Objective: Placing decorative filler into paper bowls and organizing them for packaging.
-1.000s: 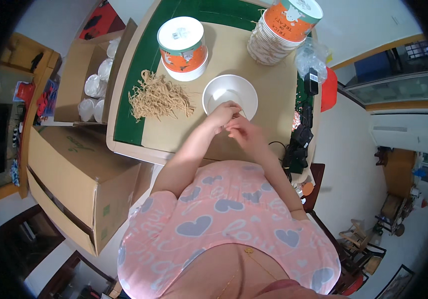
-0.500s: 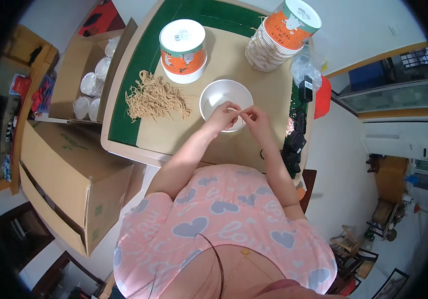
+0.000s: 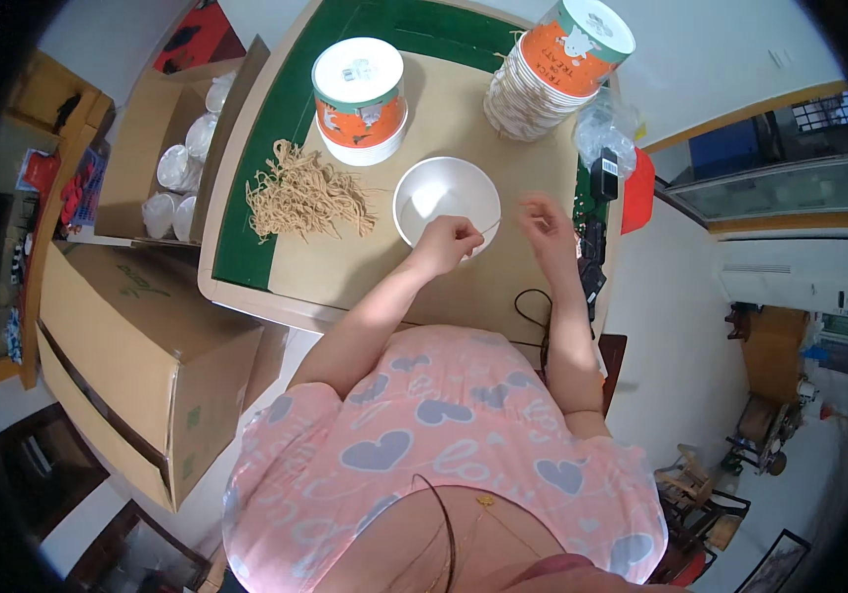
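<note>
A white paper tub [image 3: 434, 183] stands open-topped on the brown sheet in front of me. My left hand [image 3: 449, 244] is closed over its near rim, finger and thumb pinching a thin string [image 3: 492, 226] whose short end sticks out to the right. To the right of the tub, apart from it, my right hand [image 3: 549, 225] is lifted with bent fingers. Motion smears those fingertips, so whether they hold anything is unclear. Left of the tub lies a tangled heap of tan strings [image 3: 310, 198].
An orange-and-green tub [image 3: 359, 99] sits upside down in a white one. A tall stack of tubs [image 3: 543, 84] leans at the far right, beside clear plastic [image 3: 607, 128] and black devices [image 3: 604, 178]. Cardboard boxes [image 3: 127, 326] stand left of the table, one holding wrapped white tubs.
My right hand has moved away from the left, to the right of the tub. The left hand stays at the near rim, still pinched. A black cable loop now shows by the right forearm.
</note>
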Action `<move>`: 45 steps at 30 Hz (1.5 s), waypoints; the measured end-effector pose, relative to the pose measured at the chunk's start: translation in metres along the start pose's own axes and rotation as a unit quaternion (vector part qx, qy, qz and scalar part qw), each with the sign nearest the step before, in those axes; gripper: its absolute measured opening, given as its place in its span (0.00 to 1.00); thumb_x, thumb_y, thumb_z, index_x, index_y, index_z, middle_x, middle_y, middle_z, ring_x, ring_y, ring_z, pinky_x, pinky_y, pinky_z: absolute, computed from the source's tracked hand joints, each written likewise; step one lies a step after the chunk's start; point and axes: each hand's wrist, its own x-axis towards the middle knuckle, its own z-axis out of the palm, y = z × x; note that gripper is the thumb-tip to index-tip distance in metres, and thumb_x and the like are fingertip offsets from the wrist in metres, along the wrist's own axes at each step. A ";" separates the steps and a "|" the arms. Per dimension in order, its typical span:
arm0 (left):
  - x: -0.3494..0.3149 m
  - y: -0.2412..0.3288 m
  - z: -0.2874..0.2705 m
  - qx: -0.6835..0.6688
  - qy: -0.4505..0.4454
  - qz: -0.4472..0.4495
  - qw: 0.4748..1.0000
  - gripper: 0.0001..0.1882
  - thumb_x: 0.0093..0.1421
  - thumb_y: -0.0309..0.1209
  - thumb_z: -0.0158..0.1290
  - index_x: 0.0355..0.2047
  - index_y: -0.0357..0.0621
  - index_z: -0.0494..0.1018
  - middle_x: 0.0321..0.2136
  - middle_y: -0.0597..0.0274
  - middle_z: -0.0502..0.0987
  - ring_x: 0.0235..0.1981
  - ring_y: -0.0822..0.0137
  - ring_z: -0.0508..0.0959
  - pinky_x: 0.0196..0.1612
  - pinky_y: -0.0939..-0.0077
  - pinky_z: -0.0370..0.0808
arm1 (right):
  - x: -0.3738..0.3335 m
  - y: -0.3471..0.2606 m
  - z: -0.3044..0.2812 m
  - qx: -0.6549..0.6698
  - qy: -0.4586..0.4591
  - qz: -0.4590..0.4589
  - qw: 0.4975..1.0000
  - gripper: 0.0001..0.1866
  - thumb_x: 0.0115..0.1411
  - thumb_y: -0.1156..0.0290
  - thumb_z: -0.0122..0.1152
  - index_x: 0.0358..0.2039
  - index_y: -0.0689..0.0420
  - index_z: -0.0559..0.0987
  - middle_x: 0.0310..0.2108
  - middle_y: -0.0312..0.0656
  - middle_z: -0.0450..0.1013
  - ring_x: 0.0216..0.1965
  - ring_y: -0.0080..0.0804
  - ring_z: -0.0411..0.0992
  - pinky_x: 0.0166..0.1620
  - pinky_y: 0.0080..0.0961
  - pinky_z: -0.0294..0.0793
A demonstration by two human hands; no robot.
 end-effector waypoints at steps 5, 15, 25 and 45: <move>0.002 0.004 -0.001 0.026 0.004 0.013 1.000 0.08 0.55 0.30 0.55 0.24 0.37 0.75 0.15 0.69 0.71 0.18 0.81 0.66 0.21 0.83 0.62 | 0.000 -0.022 0.003 -0.174 -0.164 -0.013 0.971 0.05 0.54 0.76 0.59 0.32 0.59 0.76 0.25 0.36 0.73 0.26 0.25 0.69 0.33 0.20 0.69; 0.000 0.013 -0.002 0.033 0.003 0.001 0.999 0.08 0.53 0.30 0.55 0.26 0.36 0.76 0.17 0.63 0.75 0.20 0.75 0.73 0.26 0.79 0.69 | 0.001 -0.018 -0.009 -0.228 -0.209 0.013 0.951 0.10 0.58 0.67 0.56 0.29 0.61 0.75 0.22 0.49 0.70 0.23 0.44 0.68 0.28 0.32 0.66; -0.054 0.006 0.014 0.096 0.009 0.046 0.994 0.09 0.57 0.31 0.53 0.34 0.37 0.75 0.19 0.63 0.75 0.22 0.75 0.71 0.27 0.78 0.68 | -0.012 0.007 0.011 -0.146 -0.159 -0.087 0.973 0.12 0.59 0.65 0.55 0.28 0.61 0.73 0.19 0.44 0.69 0.21 0.30 0.66 0.26 0.27 0.64; -0.045 -0.070 0.034 -0.311 0.124 -0.098 0.937 0.11 0.57 0.27 0.52 0.40 0.37 0.73 0.33 0.67 0.76 0.28 0.82 0.67 0.33 0.86 0.63 | -0.030 0.021 0.049 -0.138 -0.100 0.199 0.965 0.13 0.59 0.64 0.54 0.27 0.63 0.76 0.20 0.41 0.75 0.18 0.25 0.73 0.23 0.21 0.71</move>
